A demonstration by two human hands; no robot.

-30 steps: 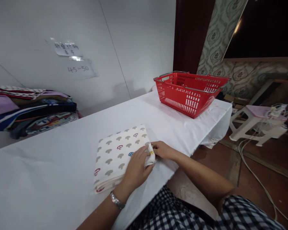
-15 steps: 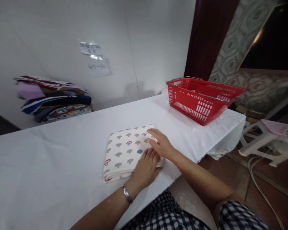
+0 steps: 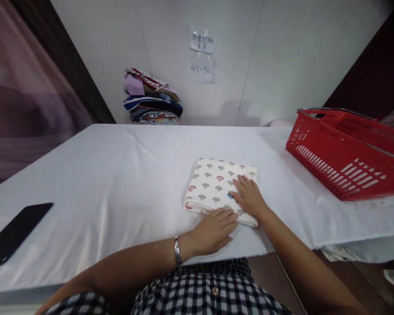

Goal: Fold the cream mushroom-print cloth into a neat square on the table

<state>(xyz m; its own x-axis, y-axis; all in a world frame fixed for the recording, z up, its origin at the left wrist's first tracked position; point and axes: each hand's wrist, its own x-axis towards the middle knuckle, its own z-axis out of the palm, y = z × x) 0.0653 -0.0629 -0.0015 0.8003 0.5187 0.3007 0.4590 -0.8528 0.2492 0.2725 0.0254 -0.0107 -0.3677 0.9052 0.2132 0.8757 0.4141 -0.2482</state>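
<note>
The white-covered surface [image 3: 118, 175] carries a folded mushroom-print cloth [image 3: 216, 186], a red basket [image 3: 348, 162], a black phone [image 3: 15, 232] and stacked fabrics [image 3: 151, 98].

Red basket [image 3: 351, 159], dark phone [image 3: 15, 232], stacked fabrics [image 3: 153, 98], perhaps clothes.

The view swings left: the red basket [image 3: 348, 153] slides to the right edge, a black phone [image 3: 15, 232] appears lower left. The right hand [image 3: 249, 197] now lies flat on the folded cloth [image 3: 216, 186]; the left hand [image 3: 215, 229] rests at its near edge.

basket [image 3: 348, 162] cut off right, note [image 3: 202, 41] perhaps illegible
</note>
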